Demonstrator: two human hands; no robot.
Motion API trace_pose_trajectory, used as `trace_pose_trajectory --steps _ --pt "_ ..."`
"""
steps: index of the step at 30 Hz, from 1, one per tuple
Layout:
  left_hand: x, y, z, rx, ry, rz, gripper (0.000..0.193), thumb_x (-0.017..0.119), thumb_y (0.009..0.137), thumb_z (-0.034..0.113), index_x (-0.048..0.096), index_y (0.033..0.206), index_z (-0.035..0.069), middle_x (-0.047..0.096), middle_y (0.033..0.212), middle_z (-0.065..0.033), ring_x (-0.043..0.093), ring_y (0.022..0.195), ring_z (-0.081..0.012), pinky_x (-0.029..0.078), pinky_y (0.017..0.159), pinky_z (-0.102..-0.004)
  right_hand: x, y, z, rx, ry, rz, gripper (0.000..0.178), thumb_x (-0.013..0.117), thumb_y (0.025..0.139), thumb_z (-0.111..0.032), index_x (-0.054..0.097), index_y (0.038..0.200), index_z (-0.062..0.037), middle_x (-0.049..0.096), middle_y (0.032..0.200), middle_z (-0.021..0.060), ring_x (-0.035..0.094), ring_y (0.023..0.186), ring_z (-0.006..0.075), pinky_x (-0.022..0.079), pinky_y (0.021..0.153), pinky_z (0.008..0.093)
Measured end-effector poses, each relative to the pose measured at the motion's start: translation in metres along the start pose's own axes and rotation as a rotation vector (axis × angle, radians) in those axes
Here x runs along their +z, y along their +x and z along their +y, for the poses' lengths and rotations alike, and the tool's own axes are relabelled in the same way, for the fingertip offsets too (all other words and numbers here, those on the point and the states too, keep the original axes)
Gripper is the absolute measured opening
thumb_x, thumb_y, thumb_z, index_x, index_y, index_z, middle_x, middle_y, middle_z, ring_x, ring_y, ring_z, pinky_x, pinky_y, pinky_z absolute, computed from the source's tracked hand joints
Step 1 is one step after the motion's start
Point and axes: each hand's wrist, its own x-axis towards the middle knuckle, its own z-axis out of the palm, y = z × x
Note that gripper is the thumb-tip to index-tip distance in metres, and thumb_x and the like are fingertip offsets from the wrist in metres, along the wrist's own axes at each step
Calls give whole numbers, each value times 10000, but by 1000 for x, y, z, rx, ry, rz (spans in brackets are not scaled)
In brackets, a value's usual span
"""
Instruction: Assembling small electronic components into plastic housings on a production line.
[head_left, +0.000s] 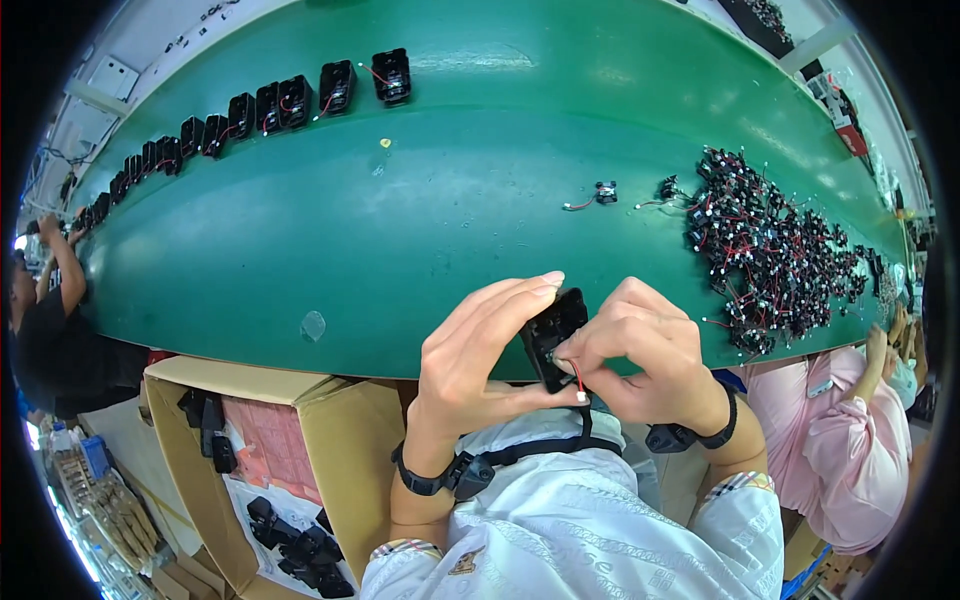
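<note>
Close in front of my body, my left hand (pixel 465 355) grips a black plastic housing (pixel 552 322) by its sides, fingers along the far edge and thumb below. The housing is tilted, its open inside facing my right hand (pixel 645 350). Thumb and fingertips of that hand are pinched together inside the housing; what they hold is hidden. A red wire (pixel 577 372) runs out beneath these fingers to a small white connector (pixel 581 397). Farther off on the table lies a small black part (pixel 606 192) with a red lead, and another such part (pixel 669 187) beside the pile.
A large pile of small black wired parts (pixel 770 250) covers the table's right side. Black housings (pixel 336 87) line the far left of the green table (pixel 450 180). An open cardboard box (pixel 345 450) stands at lower left. People sit at both ends.
</note>
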Motion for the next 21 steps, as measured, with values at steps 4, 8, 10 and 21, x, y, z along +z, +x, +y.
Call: trace_pose_trajectory --steps 4,8,10,21 --pt "3 3 6 -5 -147 55 714 968 607 225 634 1180 -39 717 1154 -229 702 1109 -376 584 950 -441 6 -5 -5 -25 101 105 289 760 689 104 580 776 -105 751 823 17 568 655 164 441 586 280" --pt "-1 1 11 -4 -65 2 721 973 602 200 630 1188 -45 710 1153 -254 705 1099 -385 590 939 -443 9 -8 -7 -42 10 144 307 771 666 104 580 760 -117 748 844 -5 530 643 161 414 568 276" --pt "-2 -1 13 7 -84 19 712 970 609 198 632 1187 -44 711 1152 -252 707 1096 -379 589 938 -439 3 -3 -13 -52 -76 59 305 783 646 89 603 774 -122 745 846 -23 533 652 158 417 572 278" --pt "-2 0 18 -47 -181 -92 658 939 643 162 644 1192 -48 706 1179 -227 702 1106 -374 591 934 -431 5 -17 -22 -26 -121 90 268 758 638 59 596 739 -128 739 905 -21 494 657 167 404 579 294"
